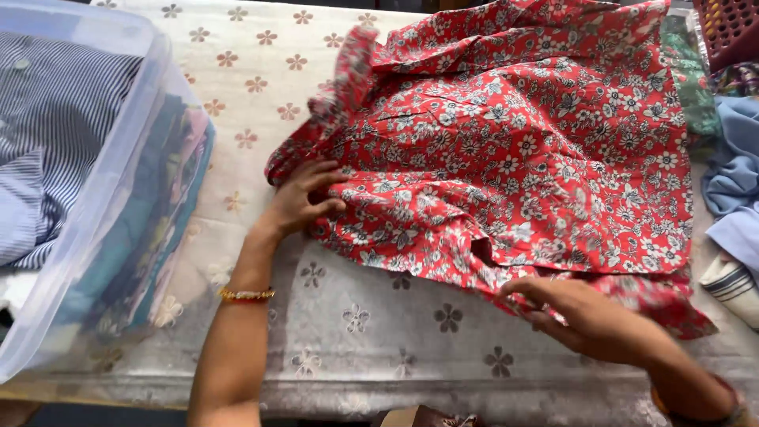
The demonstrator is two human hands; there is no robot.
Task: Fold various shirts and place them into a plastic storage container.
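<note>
I have 1 red flowered garment [514, 150] spread across the middle of the worktop [371, 324], which is covered with a pale cloth printed with flowers. My left hand [304, 198] lies on the garment's left edge, fingers curled and pressing the fabric down rather than pinching it. My right hand [581, 316] is at the lower hem near the front edge; its grip looks closed on a bit of hem, though the fingertips are partly hidden.

What I judge could go wrong: the hem sits just at the worktop's front edge, so a pull toward me could drag the cloth over and off. The fabric is rumpled under my left hand, and flattening it as it lies could set a crease in. The pile of blue cloth [739, 182] touches the garment's right side and could get caught up with it.

Count: 1 red garment, 1 clear plastic bin [103, 190] at the left with 1 striped shirt [55, 119] in it, 1 stack of folded clothes behind the bin wall, 1 bangle [247, 295] on my left wrist, 2 hands.
</note>
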